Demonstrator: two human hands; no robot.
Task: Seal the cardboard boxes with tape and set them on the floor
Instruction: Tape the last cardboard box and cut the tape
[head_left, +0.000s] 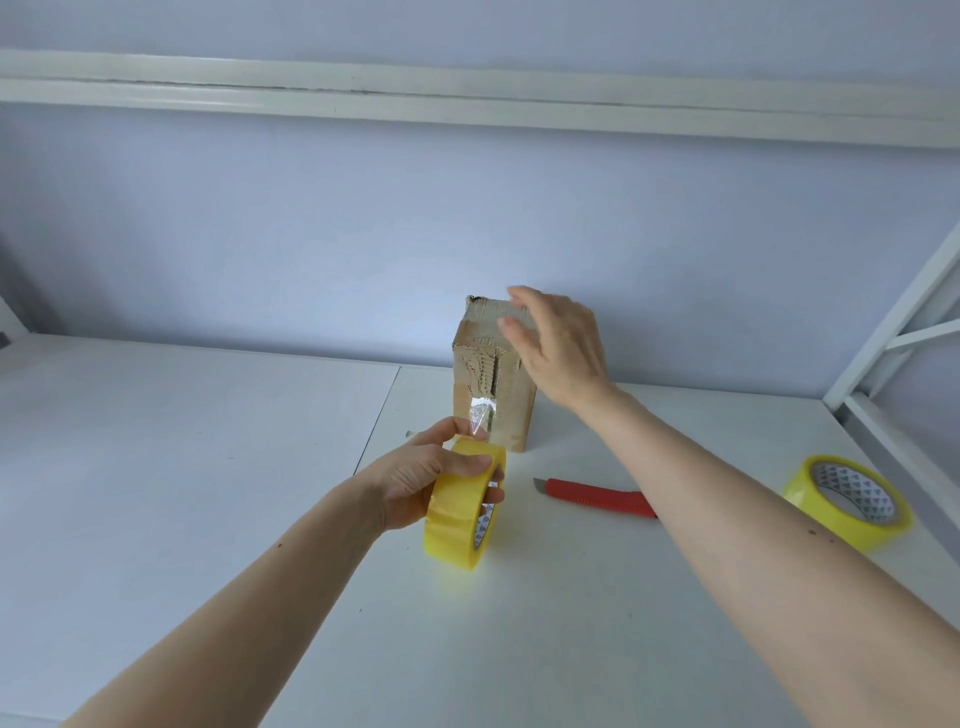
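Box (493, 374) near table's (208, 467) back edge

**Bare arms, nothing worn**

Two forearms, uncovered from frame edge to wrist: no sleeves, gloves, watch or rings visible. Left hand (441, 475) and right hand (558, 353) bare too. A few small dark moles dotted along both forearms. Fingernails short, unpainted as far as visible.

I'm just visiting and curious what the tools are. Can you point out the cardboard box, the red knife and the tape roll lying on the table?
cardboard box (511, 410): head view, lower front face.
red knife (597, 496): head view, middle of the handle.
spare tape roll (815, 491): head view, yellow outer band, left side.
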